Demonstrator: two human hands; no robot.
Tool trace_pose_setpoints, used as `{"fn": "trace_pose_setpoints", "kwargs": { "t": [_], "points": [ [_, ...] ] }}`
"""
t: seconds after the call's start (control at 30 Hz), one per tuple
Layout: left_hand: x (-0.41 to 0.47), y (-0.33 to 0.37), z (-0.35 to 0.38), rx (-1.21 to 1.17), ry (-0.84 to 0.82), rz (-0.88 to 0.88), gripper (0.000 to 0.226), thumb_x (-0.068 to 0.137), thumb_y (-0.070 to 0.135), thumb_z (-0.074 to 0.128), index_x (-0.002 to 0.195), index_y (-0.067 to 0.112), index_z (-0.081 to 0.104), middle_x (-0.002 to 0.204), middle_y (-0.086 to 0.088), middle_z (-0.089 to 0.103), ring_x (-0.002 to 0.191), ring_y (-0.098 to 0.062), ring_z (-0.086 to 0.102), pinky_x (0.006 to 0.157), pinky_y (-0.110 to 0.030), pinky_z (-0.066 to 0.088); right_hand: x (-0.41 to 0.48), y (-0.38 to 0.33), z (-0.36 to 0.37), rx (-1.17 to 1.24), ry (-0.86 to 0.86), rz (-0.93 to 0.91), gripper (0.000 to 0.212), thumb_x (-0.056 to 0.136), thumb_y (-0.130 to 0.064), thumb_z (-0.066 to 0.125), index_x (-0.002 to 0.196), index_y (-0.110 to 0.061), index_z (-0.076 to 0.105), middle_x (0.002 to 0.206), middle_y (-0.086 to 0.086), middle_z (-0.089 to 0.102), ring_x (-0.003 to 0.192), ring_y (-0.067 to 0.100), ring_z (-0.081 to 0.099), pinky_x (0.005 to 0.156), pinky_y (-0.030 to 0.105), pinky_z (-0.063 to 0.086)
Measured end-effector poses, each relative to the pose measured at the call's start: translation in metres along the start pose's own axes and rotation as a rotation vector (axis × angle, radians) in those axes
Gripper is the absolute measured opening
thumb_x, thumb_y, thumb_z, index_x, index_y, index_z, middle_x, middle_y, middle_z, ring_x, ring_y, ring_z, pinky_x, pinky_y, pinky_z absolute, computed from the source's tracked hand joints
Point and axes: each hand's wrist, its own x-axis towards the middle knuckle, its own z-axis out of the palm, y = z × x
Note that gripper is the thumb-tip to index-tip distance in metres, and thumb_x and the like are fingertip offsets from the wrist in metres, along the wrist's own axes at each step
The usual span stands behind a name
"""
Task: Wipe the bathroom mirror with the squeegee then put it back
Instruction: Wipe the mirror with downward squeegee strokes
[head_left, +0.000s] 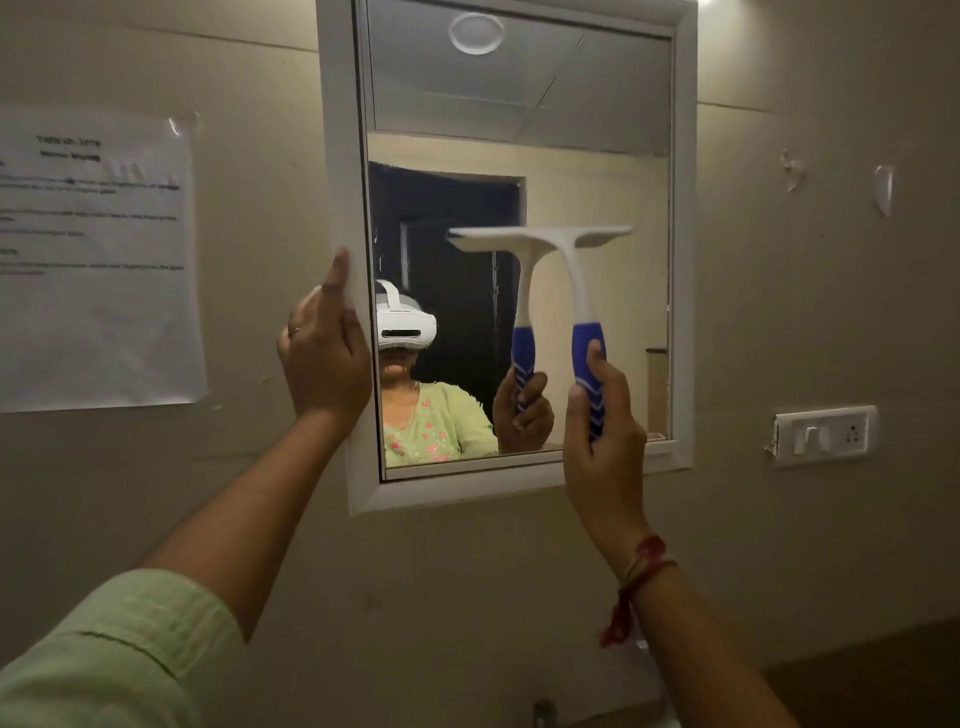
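A white-framed mirror (685, 260) hangs on the beige wall in front of me. My right hand (605, 436) grips the blue handle of a white squeegee (574, 270), held upright with its blade against the glass at mid height, toward the right side. The squeegee and the hand are doubled in the reflection just to the left. My left hand (324, 353) clasps the mirror frame's left edge, thumb pointing up.
A printed paper sheet (98, 260) is taped to the wall on the left. A white switch and socket plate (823, 435) sits right of the mirror. A tap top (544, 713) shows at the bottom edge, below the mirror.
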Motion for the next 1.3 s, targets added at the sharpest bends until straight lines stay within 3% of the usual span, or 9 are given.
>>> {"fn": "trace_pose_setpoints", "kwargs": {
  "t": [0.17, 0.33, 0.43, 0.67, 0.9, 1.1, 1.23, 1.3],
  "points": [
    [0.000, 0.000, 0.000, -0.002, 0.002, -0.015, 0.045, 0.097, 0.022, 0.030, 0.142, 0.022, 0.033, 0.108, -0.013, 0.062, 0.105, -0.031, 0.055, 0.092, -0.047, 0.038, -0.045, 0.006, -0.005, 0.018, -0.015, 0.073, 0.043, 0.094, -0.027, 0.041, 0.131, -0.045, 0.029, 0.106, -0.031, 0.050, 0.076, 0.003, 0.058, 0.061, 0.013, 0.050],
    [0.001, -0.001, 0.000, 0.012, -0.018, -0.028, 0.045, 0.097, 0.023, 0.029, 0.142, 0.025, 0.030, 0.111, -0.012, 0.062, 0.108, -0.029, 0.053, 0.094, -0.045, 0.036, 0.007, -0.007, 0.006, 0.000, 0.047, 0.046, 0.038, 0.096, -0.021, 0.042, 0.133, -0.027, 0.034, 0.106, -0.043, 0.046, 0.084, -0.006, 0.056, 0.068, 0.006, 0.047],
    [0.001, 0.001, -0.001, 0.008, -0.011, -0.016, 0.044, 0.098, 0.024, 0.029, 0.142, 0.024, 0.031, 0.110, -0.012, 0.062, 0.107, -0.029, 0.054, 0.093, -0.047, 0.037, 0.013, -0.008, 0.008, 0.011, 0.074, 0.054, 0.039, 0.095, -0.023, 0.042, 0.133, -0.027, 0.034, 0.107, -0.045, 0.046, 0.088, -0.008, 0.056, 0.070, 0.005, 0.047],
    [0.001, 0.000, 0.000, 0.005, -0.004, -0.007, 0.045, 0.097, 0.024, 0.029, 0.142, 0.021, 0.033, 0.107, -0.013, 0.062, 0.103, -0.030, 0.055, 0.091, -0.048, 0.039, -0.057, 0.003, -0.004, 0.041, -0.001, 0.161, 0.041, 0.093, -0.033, 0.039, 0.127, -0.054, 0.028, 0.101, -0.012, 0.055, 0.066, 0.005, 0.058, 0.055, 0.012, 0.049],
    [0.001, 0.002, -0.001, -0.013, -0.010, -0.009, 0.047, 0.096, 0.029, 0.025, 0.142, 0.020, 0.033, 0.107, -0.014, 0.063, 0.103, -0.030, 0.056, 0.092, -0.046, 0.039, -0.010, -0.003, 0.000, 0.012, 0.037, 0.115, 0.041, 0.096, -0.025, 0.041, 0.131, -0.041, 0.030, 0.111, -0.040, 0.046, 0.085, -0.002, 0.057, 0.068, 0.011, 0.050],
    [0.000, 0.000, 0.000, -0.015, -0.018, -0.036, 0.046, 0.096, 0.028, 0.026, 0.142, 0.024, 0.032, 0.112, -0.011, 0.062, 0.110, -0.028, 0.053, 0.096, -0.047, 0.036, -0.077, 0.010, -0.012, 0.010, -0.027, 0.187, 0.040, 0.093, -0.040, 0.040, 0.130, -0.048, 0.028, 0.100, 0.009, 0.058, 0.065, 0.005, 0.057, 0.055, 0.013, 0.049],
    [0.001, 0.000, 0.001, -0.022, -0.016, -0.032, 0.047, 0.096, 0.031, 0.024, 0.142, 0.024, 0.033, 0.114, -0.011, 0.062, 0.111, -0.028, 0.053, 0.096, -0.045, 0.036, -0.080, 0.010, -0.016, -0.013, -0.048, 0.185, 0.043, 0.092, -0.031, 0.040, 0.131, -0.043, 0.028, 0.098, 0.007, 0.057, 0.066, 0.007, 0.057, 0.054, 0.013, 0.049],
    [0.002, 0.000, 0.000, -0.018, -0.017, -0.025, 0.048, 0.096, 0.032, 0.024, 0.142, 0.023, 0.033, 0.113, -0.012, 0.062, 0.110, -0.029, 0.053, 0.094, -0.046, 0.037, -0.059, 0.008, -0.013, -0.011, -0.030, 0.162, 0.040, 0.096, -0.025, 0.041, 0.133, -0.036, 0.030, 0.099, -0.004, 0.055, 0.068, 0.005, 0.057, 0.056, 0.010, 0.048]
  ]
}}
